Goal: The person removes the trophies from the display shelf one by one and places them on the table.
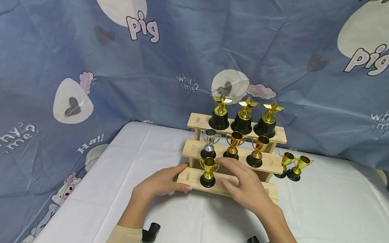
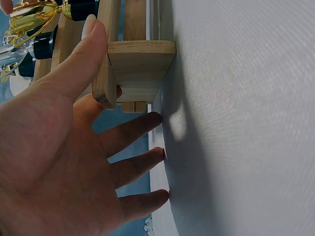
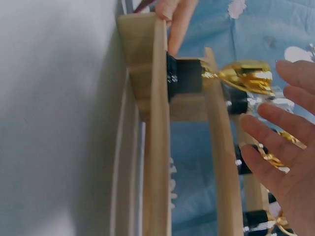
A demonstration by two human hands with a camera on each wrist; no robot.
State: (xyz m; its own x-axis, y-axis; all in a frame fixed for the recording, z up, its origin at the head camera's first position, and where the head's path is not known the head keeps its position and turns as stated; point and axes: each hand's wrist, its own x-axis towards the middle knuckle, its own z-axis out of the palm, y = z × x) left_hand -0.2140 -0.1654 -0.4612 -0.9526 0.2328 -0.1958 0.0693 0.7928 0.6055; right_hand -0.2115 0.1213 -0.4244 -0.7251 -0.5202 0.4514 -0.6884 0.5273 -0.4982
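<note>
A three-tier wooden display stand [image 1: 190, 150] is on the white-covered table. My left hand [image 1: 161, 181] pinches the left end of its lowest board, thumb on top and index finger underneath; the other fingers spread out in the left wrist view. On that board, near its left end, a small gold trophy cup [image 1: 209, 168] stands upright on a black base. My right hand [image 1: 247, 185] is just right of this cup, fingers extended and holding nothing. In the right wrist view, its fingertips [image 3: 248, 120] are near the cup's rim.
The middle tier carries a silver trophy cup [image 1: 210, 139] and two bronze-coloured cups [image 1: 260, 145]. Three star trophies [image 1: 243, 122] line the top tier. Two more gold cups [image 1: 297, 169] stand on the table [image 1: 339, 208] right of the stand. A blue printed cloth [image 1: 189, 54] hangs behind.
</note>
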